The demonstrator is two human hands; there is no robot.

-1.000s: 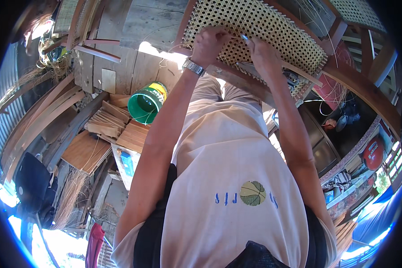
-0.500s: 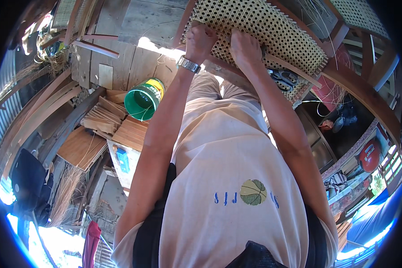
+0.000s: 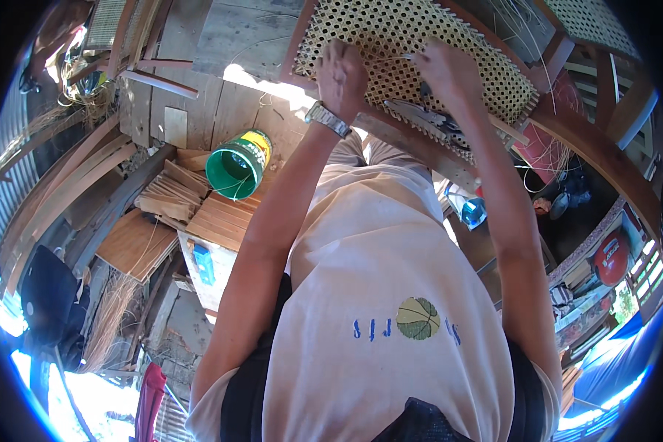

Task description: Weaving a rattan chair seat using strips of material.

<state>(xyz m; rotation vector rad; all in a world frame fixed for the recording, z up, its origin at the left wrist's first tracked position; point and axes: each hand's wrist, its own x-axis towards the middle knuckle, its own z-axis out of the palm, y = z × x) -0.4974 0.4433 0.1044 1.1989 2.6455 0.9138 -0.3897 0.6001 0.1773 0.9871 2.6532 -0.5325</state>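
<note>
A woven cane panel (image 3: 493, 70) in a reddish wood frame lies at the top centre. My left hand (image 3: 342, 77), a metal watch at its wrist, is closed over the weave; what its fingertips hold is hidden. To its right my right hand (image 3: 451, 74) is closed on a small thin pale thing (image 3: 407, 57), too small to make out, with a thin strand running between the hands. Just below the right hand, metal scissors (image 3: 412, 112) lie on the cane beside a narrow wooden strip (image 3: 510, 131), partly behind my wrist.
A green bucket (image 3: 226, 179) stands left of my legs, near stacked wooden boards (image 3: 144, 236). Bent wooden pieces (image 3: 59, 206) lean at the far left. Another cane-panelled frame (image 3: 589, 22) is at the upper right, above a red container (image 3: 534, 151) with loose strands.
Half a second ago both hands were bunched higher on the weave; now my right hand has moved rightward and my left hand slightly down and right. The pale thing shows again at my right fingertips.
</note>
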